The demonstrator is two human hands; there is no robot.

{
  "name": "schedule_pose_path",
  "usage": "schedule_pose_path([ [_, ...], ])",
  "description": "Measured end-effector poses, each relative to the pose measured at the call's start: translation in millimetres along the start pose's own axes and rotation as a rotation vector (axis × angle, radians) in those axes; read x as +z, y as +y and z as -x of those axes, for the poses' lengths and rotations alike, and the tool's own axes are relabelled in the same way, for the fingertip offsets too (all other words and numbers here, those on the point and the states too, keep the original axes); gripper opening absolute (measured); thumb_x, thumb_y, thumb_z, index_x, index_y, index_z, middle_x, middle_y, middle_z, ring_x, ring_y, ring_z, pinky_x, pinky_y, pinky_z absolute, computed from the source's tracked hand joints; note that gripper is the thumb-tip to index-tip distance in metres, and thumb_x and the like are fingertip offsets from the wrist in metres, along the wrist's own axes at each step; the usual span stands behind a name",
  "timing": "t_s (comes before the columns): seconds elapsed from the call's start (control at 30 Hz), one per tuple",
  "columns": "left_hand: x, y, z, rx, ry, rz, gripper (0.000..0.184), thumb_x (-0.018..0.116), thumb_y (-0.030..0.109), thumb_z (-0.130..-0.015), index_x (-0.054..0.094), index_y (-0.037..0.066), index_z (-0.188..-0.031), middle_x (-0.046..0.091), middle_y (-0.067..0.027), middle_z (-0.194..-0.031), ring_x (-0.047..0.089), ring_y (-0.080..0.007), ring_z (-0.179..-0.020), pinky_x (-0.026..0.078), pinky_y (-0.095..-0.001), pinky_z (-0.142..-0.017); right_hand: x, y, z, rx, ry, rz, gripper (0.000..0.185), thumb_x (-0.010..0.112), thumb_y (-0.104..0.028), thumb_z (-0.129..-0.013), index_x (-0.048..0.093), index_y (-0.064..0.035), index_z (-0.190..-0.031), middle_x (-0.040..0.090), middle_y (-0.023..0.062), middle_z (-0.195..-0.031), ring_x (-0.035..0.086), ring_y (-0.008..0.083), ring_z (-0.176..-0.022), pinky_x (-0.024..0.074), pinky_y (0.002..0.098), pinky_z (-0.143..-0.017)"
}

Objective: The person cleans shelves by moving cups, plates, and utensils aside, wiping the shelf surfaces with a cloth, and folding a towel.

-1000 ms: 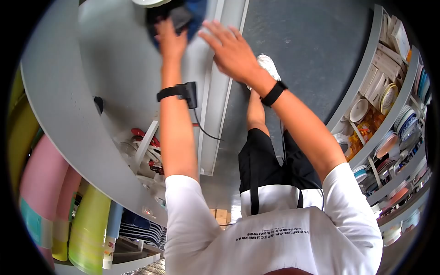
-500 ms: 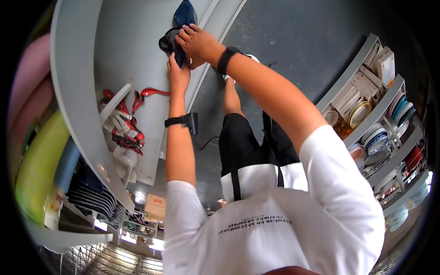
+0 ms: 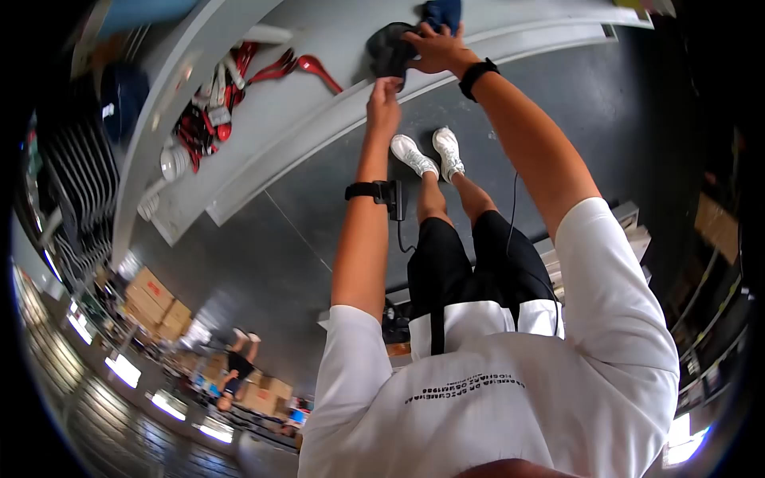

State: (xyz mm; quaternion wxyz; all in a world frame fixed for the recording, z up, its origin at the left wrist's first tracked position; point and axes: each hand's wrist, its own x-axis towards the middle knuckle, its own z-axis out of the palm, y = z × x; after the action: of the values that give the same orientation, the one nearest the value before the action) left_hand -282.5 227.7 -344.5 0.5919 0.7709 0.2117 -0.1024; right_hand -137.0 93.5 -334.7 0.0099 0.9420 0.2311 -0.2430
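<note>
Left grip (image 3: 384, 111): fingers bunched on the near edge of the dark cloth (image 3: 388, 49); looks pinched, how tightly can't tell.
Right grip (image 3: 441, 52): fingers spread against the cloth's right side, tips by the blue cloth (image 3: 443, 13); can't tell if it has hold of anything. A wide sweep could drag the blue one along.
Dark cloth: between both grips, at the near edge of the shelf (image 3: 343, 41). Weak left pinch could let it drop onto the floor (image 3: 295, 255).
Red ladle (image 3: 312, 66): left of the dark cloth, handle by the near edge; a leftward elbow swing could knock it off.
Wrist cable (image 3: 401, 237): loops from the left wrist box (image 3: 396, 199); could snag on a long far reach.
</note>
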Motion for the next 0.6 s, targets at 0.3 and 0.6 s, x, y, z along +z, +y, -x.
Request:
schedule_pose_path([
  [0.3, -45.2, -52.1, 77.6, 0.016, 0.195, 0.421, 0.017, 0.054, 0.005, -0.098, 0.056, 0.003, -0.115, 0.066, -0.0101, -0.111, 0.067, -0.0178, -0.094, 0.051, -0.0277, -0.082, 19.0, -40.0, -19.6, -0.129, 0.17, -0.06, 0.058, 0.065, -0.045, -0.076, 0.058, -0.0322, -0.133, 0.052, 0.0052, -0.137, 0.043, 0.0434, -0.127, 0.0415, 0.0568, -0.099],
  [0.6, -180.2, 52.3, 191.0, 0.578, 0.86, 0.418, 0.03, 0.057, 0.005, -0.098, 0.05, -0.006, -0.124, 0.063, -0.0217, -0.112, 0.065, -0.0278, -0.101, 0.057, -0.0384, -0.082, 44.5, -6.8, -30.4, -0.048, 0.247, 0.088, 0.055, 0.067, -0.034, -0.087, 0.044, -0.0179, -0.133, 0.046, 0.0202, -0.133, 0.05, 0.05, -0.115, 0.0468, 0.0565, -0.093],
])
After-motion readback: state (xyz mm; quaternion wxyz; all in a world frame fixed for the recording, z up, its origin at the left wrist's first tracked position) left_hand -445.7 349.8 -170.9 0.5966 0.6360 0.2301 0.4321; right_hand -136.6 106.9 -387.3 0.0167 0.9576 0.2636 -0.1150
